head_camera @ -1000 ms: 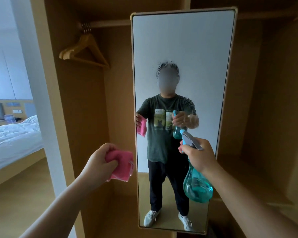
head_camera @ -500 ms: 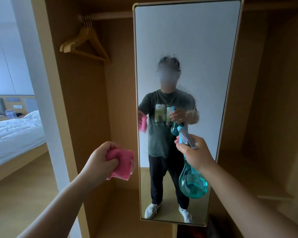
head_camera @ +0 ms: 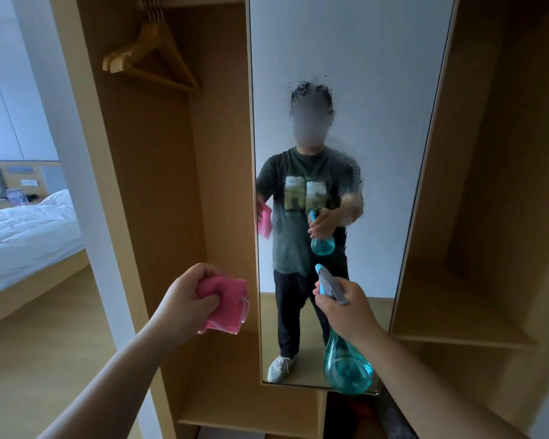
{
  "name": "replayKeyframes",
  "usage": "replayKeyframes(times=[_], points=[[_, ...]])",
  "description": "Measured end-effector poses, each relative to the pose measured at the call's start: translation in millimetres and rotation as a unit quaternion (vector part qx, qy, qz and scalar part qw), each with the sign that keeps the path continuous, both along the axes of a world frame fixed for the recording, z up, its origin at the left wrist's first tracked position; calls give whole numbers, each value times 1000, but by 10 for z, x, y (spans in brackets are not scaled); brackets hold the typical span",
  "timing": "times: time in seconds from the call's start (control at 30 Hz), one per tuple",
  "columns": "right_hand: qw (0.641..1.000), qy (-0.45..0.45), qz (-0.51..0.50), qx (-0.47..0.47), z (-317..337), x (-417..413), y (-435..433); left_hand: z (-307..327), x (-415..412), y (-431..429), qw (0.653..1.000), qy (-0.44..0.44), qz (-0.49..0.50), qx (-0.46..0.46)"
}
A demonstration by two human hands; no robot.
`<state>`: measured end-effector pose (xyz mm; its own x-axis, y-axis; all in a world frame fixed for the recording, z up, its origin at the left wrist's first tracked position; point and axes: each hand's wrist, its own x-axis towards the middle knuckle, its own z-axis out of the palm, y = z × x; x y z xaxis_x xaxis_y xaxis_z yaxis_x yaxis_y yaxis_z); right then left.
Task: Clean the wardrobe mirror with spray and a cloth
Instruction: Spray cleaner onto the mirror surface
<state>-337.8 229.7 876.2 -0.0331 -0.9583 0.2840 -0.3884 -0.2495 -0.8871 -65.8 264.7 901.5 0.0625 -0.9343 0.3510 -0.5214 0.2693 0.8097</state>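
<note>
Mirror (head_camera: pixel 346 42) misted mid-pane, unwiped; right hand (head_camera: pixel 346 308) grips spray bottle (head_camera: pixel 346 372), left hand (head_camera: pixel 187 299) clutches cloth (head_camera: pixel 229 308) beside frame. Wiping apparently not yet begun.

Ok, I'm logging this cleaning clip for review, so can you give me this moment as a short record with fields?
mirror: spray droplets across its middle, not yet wiped
left hand: grips a pink cloth by the mirror's left edge
right hand: holds a teal spray bottle, nozzle towards the mirror
nearby: wooden hangers, upper left of the mirror
</note>
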Motion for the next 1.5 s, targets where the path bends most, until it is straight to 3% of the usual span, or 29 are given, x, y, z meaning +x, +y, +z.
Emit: replayKeyframes(times=[0.13,0.3,1.1,1.5], points=[[999,32,-22,6,-140,-17,39,-52,-57,-10,1000,-7,-5,6],[999,-27,-24,-3,-236,-147,66,-124,-122,-38,1000,-7,-10,17],[990,11,-137,32,-585,-881,179,-284,-531,-166,998,-11,-44,43],[992,-28,-100,67,-971,-1070,283,-524,-606,-178,996,-18,-50,66]])
